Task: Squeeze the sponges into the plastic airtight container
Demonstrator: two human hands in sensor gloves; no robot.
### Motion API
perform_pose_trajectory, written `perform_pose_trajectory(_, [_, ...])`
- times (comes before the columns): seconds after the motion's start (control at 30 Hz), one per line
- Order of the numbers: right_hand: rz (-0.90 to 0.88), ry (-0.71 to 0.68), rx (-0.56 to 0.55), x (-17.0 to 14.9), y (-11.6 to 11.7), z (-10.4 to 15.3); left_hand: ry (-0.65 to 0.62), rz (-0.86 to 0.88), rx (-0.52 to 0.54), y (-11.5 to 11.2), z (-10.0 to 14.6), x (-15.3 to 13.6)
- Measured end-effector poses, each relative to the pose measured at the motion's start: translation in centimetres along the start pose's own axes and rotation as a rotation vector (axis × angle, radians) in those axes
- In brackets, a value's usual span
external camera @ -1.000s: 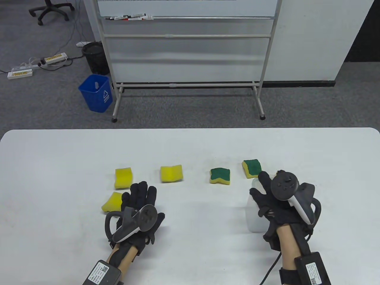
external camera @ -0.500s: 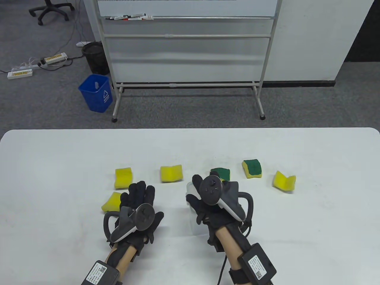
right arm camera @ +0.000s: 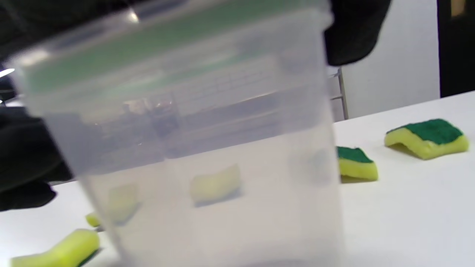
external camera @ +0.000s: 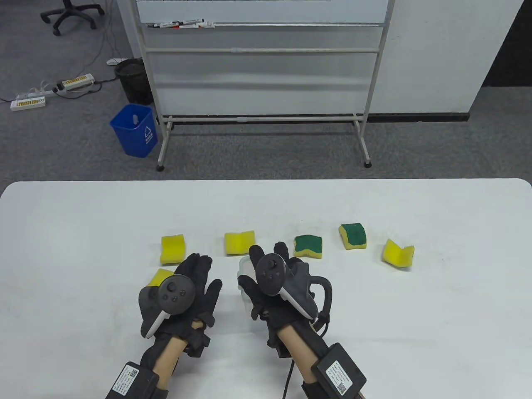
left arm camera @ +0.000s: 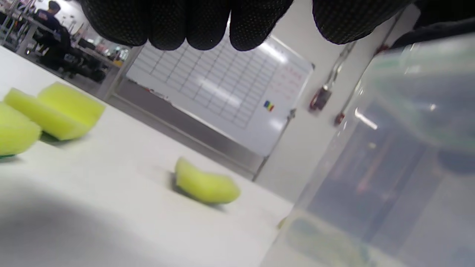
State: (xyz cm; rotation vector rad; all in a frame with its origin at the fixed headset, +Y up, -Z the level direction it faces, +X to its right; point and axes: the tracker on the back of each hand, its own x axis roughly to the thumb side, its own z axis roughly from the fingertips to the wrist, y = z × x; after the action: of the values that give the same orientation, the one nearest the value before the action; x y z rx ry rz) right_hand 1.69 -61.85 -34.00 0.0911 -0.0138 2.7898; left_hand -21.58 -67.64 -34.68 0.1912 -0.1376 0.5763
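My right hand (external camera: 255, 259) grips a clear plastic container (external camera: 244, 270) from above, just in front of the middle of the sponge row. It fills the right wrist view, container (right arm camera: 207, 148), with a green band near its top. My left hand (external camera: 199, 270) hovers beside it with straight fingers, holding nothing. In the left wrist view the container (left arm camera: 389, 167) stands at the right. Sponges lie on the table: yellow ones (external camera: 172, 249), (external camera: 240, 242), (external camera: 398, 252), green-topped ones (external camera: 308, 246), (external camera: 353, 236), and a yellow one (external camera: 160, 276) half hidden by my left hand.
The white table (external camera: 436, 332) runs wide on both sides of the hands. Beyond its far edge stand a whiteboard frame (external camera: 266, 116) and a blue bin (external camera: 135, 131) on the floor.
My right hand carried the container leftward from the table's right side to the middle, uncovering the rightmost yellow sponge. My left hand rose and turned toward the container.
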Motion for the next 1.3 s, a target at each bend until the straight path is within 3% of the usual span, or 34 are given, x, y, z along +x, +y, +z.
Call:
perform_pose_trajectory(0.13, [-0.119,0.016,-0.162,-1.5,-3.0,0.6,0.028,0.197,0.023,2.1,-0.6,1.0])
perform_pose_trajectory(0.2, [-0.157,0.074,-0.161,-3.2,-3.5,0.1,0.056,0.283,-0.031,2.1,-1.3,1.8])
perform_pose_trajectory(0.27, [-0.192,0.153,-0.129,-5.0,-3.1,-0.8,0.094,0.278,-0.139,1.6,-2.1,2.6])
perform_pose_trajectory(0.33, [-0.222,0.207,-0.023,-6.5,-2.2,-1.6,0.151,0.195,-0.277,0.7,-3.1,3.3])
perform_pose_trajectory(0.5, [-0.292,0.195,0.188,-8.6,0.2,-2.8,0.2,0.17,-0.418,-1.2,-4.4,3.5])
perform_pose_trajectory(0.57, [-0.409,0.206,0.225,-9.3,0.8,-3.1,0.189,0.165,-0.416,-1.4,-4.6,3.2])
perform_pose_trajectory(0.77, [-0.48,0.178,0.286,-10.0,1.3,-3.7,0.193,0.272,-0.385,-2.0,-4.8,2.4])
perform_pose_trajectory(0.9, [-0.613,0.169,0.345,-10.8,2.1,-4.1,0.19,0.254,-0.36,-1.9,-4.8,2.5])
perform_pose_trajectory(1.17, [-0.654,0.177,0.315,-11.2,2.5,-4.2,0.209,0.323,-0.374,-2.3,-4.8,1.9])
perform_pose_trajectory(1.23, [-0.711,0.172,0.219,-11.4,2.1,-4.0,0.215,0.336,-0.382,-2.4,-4.9,1.8])
perform_pose_trajectory(1.3, [-0.645,0.176,0.196,-11.2,1.9,-4.0,0.217,0.338,-0.381,-2.4,-4.8,1.7])
